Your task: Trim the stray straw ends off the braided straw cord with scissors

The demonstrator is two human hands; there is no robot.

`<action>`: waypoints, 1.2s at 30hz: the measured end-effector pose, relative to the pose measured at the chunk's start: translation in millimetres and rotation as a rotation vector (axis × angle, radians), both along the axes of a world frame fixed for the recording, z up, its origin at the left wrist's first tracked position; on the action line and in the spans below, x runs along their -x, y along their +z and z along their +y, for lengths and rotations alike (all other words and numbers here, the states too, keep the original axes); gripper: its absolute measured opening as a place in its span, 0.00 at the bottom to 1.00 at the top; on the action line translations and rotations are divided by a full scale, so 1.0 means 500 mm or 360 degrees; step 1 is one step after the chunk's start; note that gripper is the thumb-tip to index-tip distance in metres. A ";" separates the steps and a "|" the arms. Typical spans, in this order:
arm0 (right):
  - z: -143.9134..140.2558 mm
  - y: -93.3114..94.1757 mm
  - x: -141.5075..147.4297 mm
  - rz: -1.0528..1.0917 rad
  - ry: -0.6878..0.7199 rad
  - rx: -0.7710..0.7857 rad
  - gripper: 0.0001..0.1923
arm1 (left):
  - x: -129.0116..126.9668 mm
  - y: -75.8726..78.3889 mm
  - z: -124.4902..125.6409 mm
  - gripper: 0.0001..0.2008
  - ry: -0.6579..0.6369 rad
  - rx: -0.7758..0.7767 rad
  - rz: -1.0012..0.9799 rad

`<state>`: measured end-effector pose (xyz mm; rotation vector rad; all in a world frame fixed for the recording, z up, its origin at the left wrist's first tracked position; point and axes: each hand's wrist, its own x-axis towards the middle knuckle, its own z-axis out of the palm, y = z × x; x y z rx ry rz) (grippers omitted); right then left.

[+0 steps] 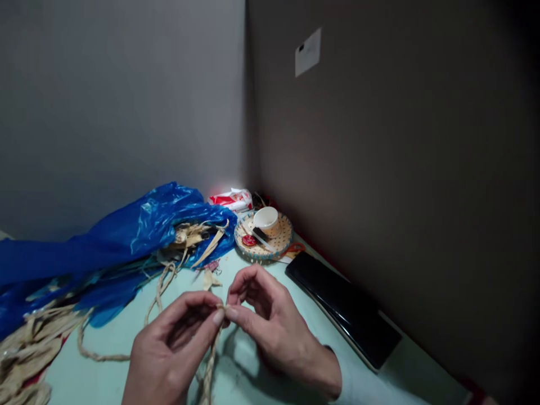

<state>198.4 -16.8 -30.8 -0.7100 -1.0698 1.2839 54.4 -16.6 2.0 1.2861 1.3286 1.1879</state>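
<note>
A twisted, pale tan plant-fibre cord (210,365) hangs down from between my fingertips toward the bottom of the view. My left hand (175,343) pinches its upper end between thumb and index finger. Just to the right, my right hand (270,320) is closed in a pinch on the same end, its thumb almost touching the left one. Another stretch of cord (103,356) loops over the table on the left and passes behind my left hand. Small scraps of dry fibre (211,279) lie beyond my hands.
Dry fibre strips (29,354) are heaped at the left, near a blue plastic bag (126,225) holding more. A woven tray (287,242) carries a white cup (265,217) and a knife. A black flat device (341,306) lies along the right wall. Behind stands a red-and-white packet (232,199).
</note>
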 end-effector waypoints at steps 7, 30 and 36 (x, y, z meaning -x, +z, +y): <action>-0.006 -0.010 0.002 -0.0427 -0.0214 -0.0287 0.12 | -0.003 0.003 -0.002 0.06 0.0024 0.0049 -0.0049; -0.011 0.008 -0.020 -0.0863 -0.0309 -0.0660 0.06 | 0.032 0.018 0.040 0.10 -0.0064 0.0157 0.0517; -0.005 0.024 -0.024 -0.0643 -0.0092 -0.0363 0.01 | 0.042 0.004 0.040 0.10 -0.0154 0.0066 0.0360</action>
